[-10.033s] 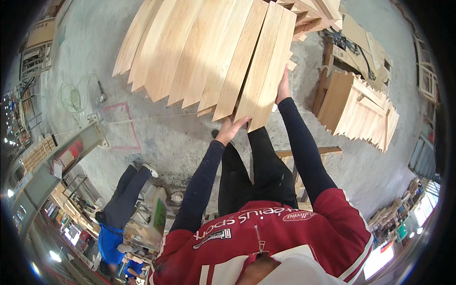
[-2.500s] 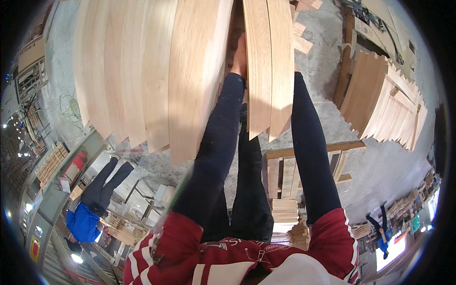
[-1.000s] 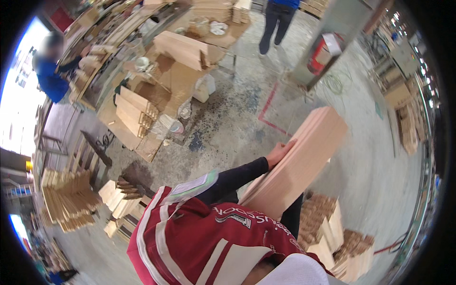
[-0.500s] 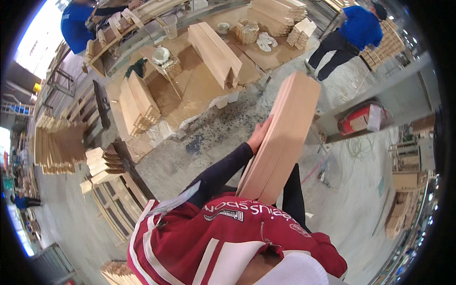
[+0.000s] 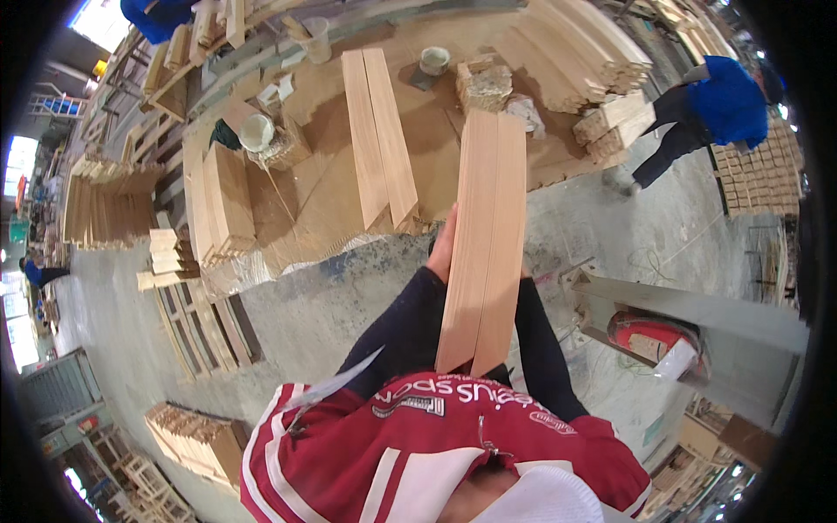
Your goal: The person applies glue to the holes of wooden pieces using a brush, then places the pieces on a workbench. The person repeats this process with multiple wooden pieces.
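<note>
My left hand [image 5: 443,247] is closed on the left side of a stack of long, pale wooden boards [image 5: 485,235] with slanted ends. The stack stretches from my chest to above the near edge of the cardboard-covered work surface [image 5: 305,222]. On the right, my dark-sleeved forearm reaches behind the boards, and that hand's fingers are hidden. Two similar board rows [image 5: 380,139] lie side by side on the cardboard, left of the held stack. Just beyond its far end stands a wooden block [image 5: 485,85] beside a crumpled white cloth [image 5: 527,115].
More boards [image 5: 228,200] are stacked at the surface's left, near a tub of pale paste [image 5: 255,132] with a stick. A second tub [image 5: 433,60] sits farther back. A metal beam [image 5: 697,305] crosses at right, below a person in blue [image 5: 728,100]. Pallets [image 5: 196,327] stand left.
My view and body have turned right toward the work surface. The held stack has swung from a rightward slant to nearly straight ahead, its far end now over the cardboard.
</note>
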